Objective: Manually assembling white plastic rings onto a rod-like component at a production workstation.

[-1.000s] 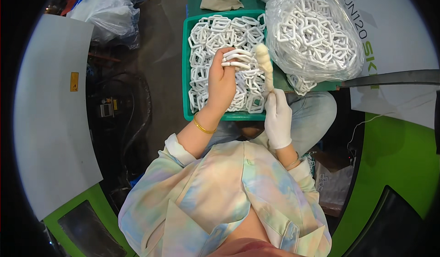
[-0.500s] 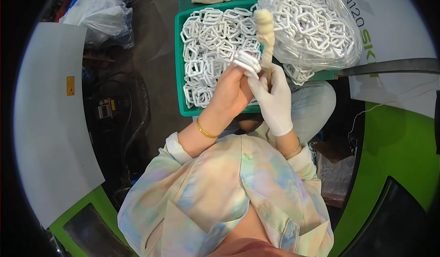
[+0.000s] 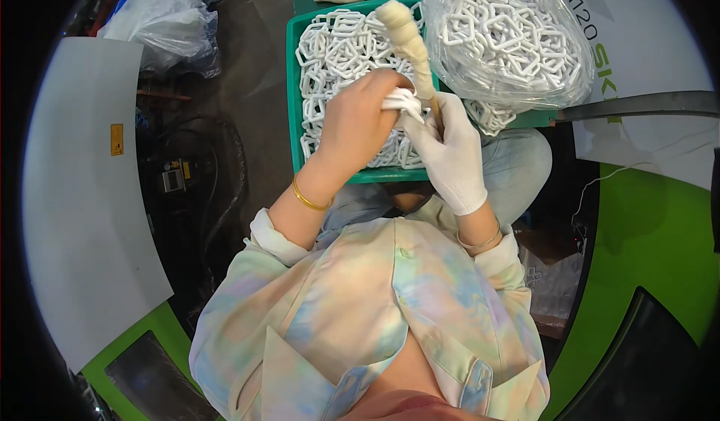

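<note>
Links (image 3: 400, 101) r wht, bin (image 3: 293, 98) grn, wrap (image 3: 406, 40) cream, shirt (image 3: 349, 286) pastel w/ blotches.

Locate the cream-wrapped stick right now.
In the head view, the cream-wrapped stick is upper centre, slightly right, held by the gloved right hand, left of the clear bag of white links.

Passage is available left of the green tray (image 3: 293, 98), between its rim and the white panel (image 3: 97, 173). The bulging clear bag (image 3: 517, 46) adjoins the tray, blocking access at far right. The left hand (image 3: 356, 121), right hand (image 3: 454, 151) and wrapped stick (image 3: 407, 42) obstruct space above the tray.
</note>
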Demonstrator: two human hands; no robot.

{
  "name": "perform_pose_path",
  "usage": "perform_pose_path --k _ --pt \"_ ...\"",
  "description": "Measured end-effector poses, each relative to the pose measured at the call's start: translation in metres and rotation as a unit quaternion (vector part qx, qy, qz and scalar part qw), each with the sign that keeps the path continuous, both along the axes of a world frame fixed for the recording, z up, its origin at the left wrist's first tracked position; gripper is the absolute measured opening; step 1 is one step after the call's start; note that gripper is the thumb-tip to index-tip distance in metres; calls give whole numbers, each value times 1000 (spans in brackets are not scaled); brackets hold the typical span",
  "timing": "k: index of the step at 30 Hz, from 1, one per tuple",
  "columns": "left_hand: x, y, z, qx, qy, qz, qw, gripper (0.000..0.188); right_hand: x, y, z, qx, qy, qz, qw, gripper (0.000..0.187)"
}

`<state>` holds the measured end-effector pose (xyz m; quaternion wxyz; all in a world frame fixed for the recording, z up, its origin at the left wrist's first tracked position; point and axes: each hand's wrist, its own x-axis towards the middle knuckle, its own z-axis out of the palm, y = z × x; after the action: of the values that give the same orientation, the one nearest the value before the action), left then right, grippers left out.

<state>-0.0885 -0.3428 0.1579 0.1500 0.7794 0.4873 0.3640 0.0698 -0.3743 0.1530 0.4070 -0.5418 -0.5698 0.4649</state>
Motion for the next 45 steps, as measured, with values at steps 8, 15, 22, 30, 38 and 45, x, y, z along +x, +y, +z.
perform_pose_path --k 8,15,22,30,38,45 --pt "-13 17 -12 -399 -470 27 787 14 30 -24 -28 32 -63 56 996 16" --pt "10 4 -34 -538 -708 -36 457 14 17 -23 -9 -58 48 -26 997 30" --pt "32 -14 -44 -516 -637 21 573 25 0 -8 -3 -57 20 -12 998 25" --pt "11 -6 -28 -325 -328 -26 886 20 7 -5 5 -108 161 24 981 18" --pt "2 1 -12 -409 -303 15 861 15 33 -18 -8 3 -54 18 998 19" --pt "5 1 -6 -414 -334 5 847 21 37 -38 -26 1 -95 62 994 19"
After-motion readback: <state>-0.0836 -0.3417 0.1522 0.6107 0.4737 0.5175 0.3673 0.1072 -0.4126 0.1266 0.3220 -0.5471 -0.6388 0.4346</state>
